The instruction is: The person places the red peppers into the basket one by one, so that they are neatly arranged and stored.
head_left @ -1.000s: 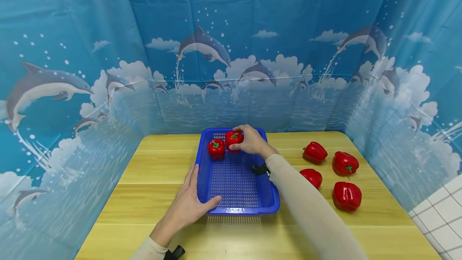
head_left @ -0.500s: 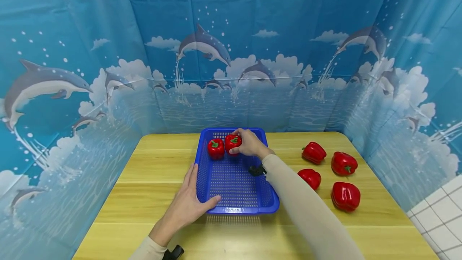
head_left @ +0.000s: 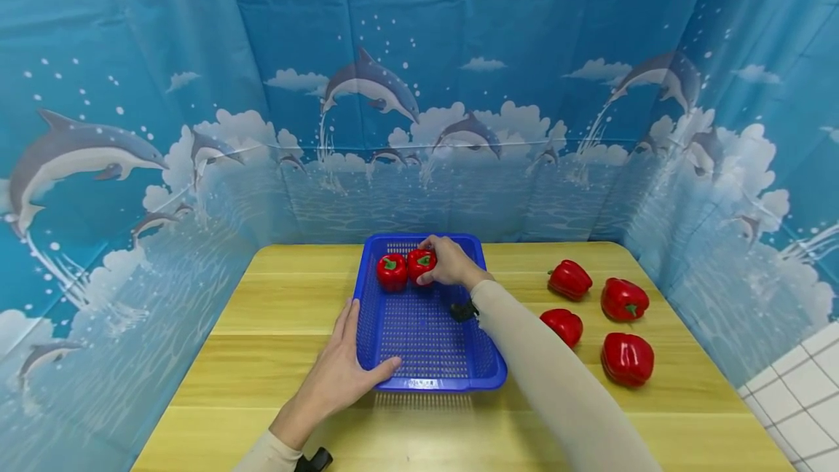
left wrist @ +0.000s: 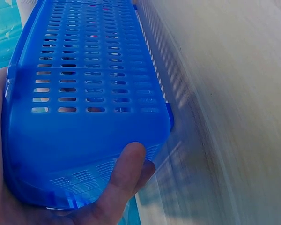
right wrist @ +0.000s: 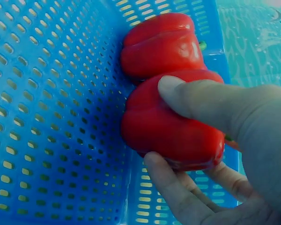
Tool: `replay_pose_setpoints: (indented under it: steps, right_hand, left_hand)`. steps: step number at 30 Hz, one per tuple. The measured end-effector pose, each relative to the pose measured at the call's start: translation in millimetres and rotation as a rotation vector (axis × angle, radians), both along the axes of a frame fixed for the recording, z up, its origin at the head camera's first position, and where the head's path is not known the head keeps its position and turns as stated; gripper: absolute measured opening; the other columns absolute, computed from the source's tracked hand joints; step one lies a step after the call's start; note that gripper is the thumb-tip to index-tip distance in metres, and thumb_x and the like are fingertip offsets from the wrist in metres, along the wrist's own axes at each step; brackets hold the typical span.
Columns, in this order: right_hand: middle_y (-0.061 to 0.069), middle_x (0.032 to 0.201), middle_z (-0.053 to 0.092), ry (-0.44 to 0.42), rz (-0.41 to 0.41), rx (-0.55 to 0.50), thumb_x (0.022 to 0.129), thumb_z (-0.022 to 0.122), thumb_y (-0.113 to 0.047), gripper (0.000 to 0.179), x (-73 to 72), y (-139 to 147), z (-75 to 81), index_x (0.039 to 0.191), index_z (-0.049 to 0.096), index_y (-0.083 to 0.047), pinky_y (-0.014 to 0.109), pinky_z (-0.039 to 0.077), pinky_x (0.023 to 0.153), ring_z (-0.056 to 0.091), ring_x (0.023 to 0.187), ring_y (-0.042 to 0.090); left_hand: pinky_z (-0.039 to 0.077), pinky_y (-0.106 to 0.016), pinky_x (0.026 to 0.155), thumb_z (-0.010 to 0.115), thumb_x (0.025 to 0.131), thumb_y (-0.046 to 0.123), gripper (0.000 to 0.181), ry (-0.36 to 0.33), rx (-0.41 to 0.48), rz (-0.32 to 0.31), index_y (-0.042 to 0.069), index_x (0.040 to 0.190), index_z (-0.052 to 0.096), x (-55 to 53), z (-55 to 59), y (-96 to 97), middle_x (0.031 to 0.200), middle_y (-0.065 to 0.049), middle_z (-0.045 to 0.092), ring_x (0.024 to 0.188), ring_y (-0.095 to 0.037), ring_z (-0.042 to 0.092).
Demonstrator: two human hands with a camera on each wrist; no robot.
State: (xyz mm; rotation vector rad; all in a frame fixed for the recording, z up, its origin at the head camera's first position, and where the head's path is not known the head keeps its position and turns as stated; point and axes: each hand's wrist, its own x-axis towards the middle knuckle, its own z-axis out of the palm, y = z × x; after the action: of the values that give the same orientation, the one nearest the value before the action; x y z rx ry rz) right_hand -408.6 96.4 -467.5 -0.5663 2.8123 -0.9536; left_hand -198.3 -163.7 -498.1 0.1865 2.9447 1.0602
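Inside the blue plastic basket [head_left: 422, 341], near its far end, my right hand [head_left: 452, 262] holds a red bell pepper [head_left: 420, 264] with a green stem. Thumb and fingers lie on opposite sides of that pepper in the right wrist view. A second red bell pepper [head_left: 391, 272] is right against it on the left. At the basket's near left corner, my left hand [head_left: 341, 366] grips the basket, its thumb over the front rim. In the left wrist view, fingertips [left wrist: 131, 164] press the basket's outer wall low down.
Several more red bell peppers lie on the wooden table [head_left: 275, 312] right of the basket, among them a back one [head_left: 570, 280] and a front one [head_left: 627, 360]. One pepper [head_left: 564, 326] sits close to the right forearm. A dolphin-print curtain [head_left: 419, 93] borders the table.
My right hand has moved slightly left and nearer with its pepper, closing the small gap to the other pepper. My left hand stays on the basket corner.
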Motion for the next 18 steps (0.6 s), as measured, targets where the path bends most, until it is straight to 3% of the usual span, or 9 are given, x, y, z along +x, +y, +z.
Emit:
replay_pose_setpoints:
  steps: [8,18]
  right_hand:
    - [0.022,0.155,0.069,-0.023,-0.014,0.07,0.095,0.1,-0.021,0.074,7.2,-0.3,3.4,0.158,0.065,-0.009,0.064,0.052,0.131,0.057,0.153,0.044]
    - [0.024,0.163,0.065,-0.053,-0.003,0.07,0.093,0.101,-0.026,0.086,-0.5,7.2,0.5,0.166,0.06,-0.009,0.067,0.051,0.131,0.054,0.158,0.046]
  left_hand:
    - [0.049,-0.077,0.128,0.085,0.097,0.071,0.135,0.008,0.001,-0.005,0.009,0.189,0.008,-0.6,-0.1,0.7,0.198,-0.018,0.007,0.168,-0.059,0.046]
    - [0.049,-0.078,0.128,0.085,0.097,0.07,0.135,-0.004,-0.006,0.0,0.009,0.189,0.008,1.0,1.2,1.4,0.198,-0.019,0.007,0.168,-0.06,0.045]
